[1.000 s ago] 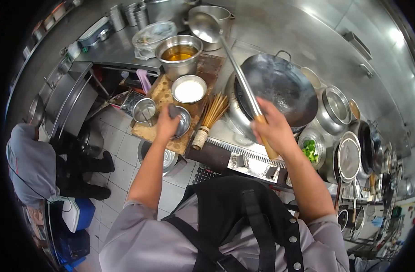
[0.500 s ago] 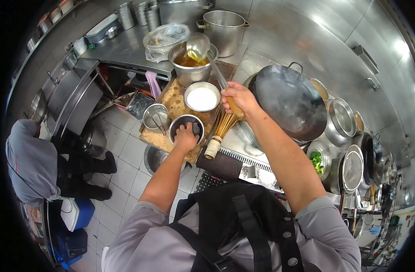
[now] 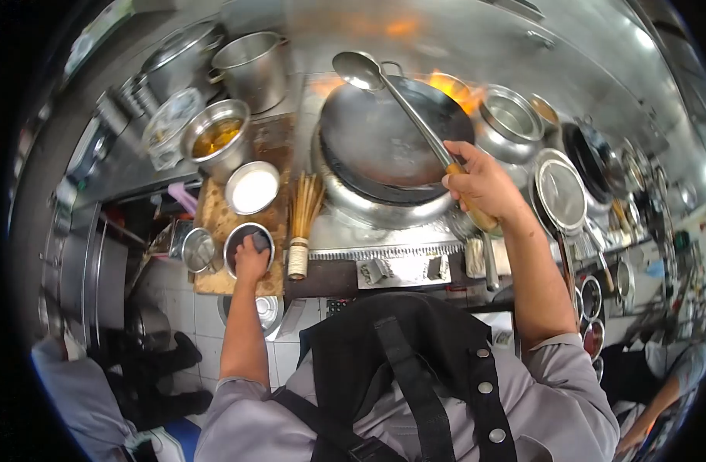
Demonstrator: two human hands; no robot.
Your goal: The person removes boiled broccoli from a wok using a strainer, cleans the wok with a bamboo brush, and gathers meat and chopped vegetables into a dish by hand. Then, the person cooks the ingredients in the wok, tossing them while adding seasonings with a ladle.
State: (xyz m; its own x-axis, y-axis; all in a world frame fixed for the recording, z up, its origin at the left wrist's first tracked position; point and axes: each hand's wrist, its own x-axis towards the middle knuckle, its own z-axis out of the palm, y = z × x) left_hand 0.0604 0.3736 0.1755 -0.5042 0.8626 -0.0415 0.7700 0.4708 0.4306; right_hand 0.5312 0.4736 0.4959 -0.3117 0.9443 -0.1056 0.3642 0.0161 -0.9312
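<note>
My right hand [image 3: 480, 189] is closed around the wooden handle of a long ladle [image 3: 418, 119]. Its metal bowl is raised over the far left rim of a large black wok [image 3: 395, 138], and steam hangs above the wok. In a metal bowl [image 3: 231, 254] on the wooden board, my left hand [image 3: 251, 262] has its fingers curled on a dark grey, cloth-like bundle [image 3: 261, 241]. A bamboo brush [image 3: 299, 250] stands just right of that bowl.
Beside the left bowl are a pot of amber liquid [image 3: 216, 140], a bowl of white contents [image 3: 254, 189] and a small metal container [image 3: 201, 251]. Flames [image 3: 453, 86] rise behind the wok. Strainers [image 3: 561, 192] stand at right. Other people are at lower left and lower right.
The ladle has swung right, from above the pot of amber liquid to above the wok. Flames now show behind the wok. The view has turned right; my left hand stays in its bowl.
</note>
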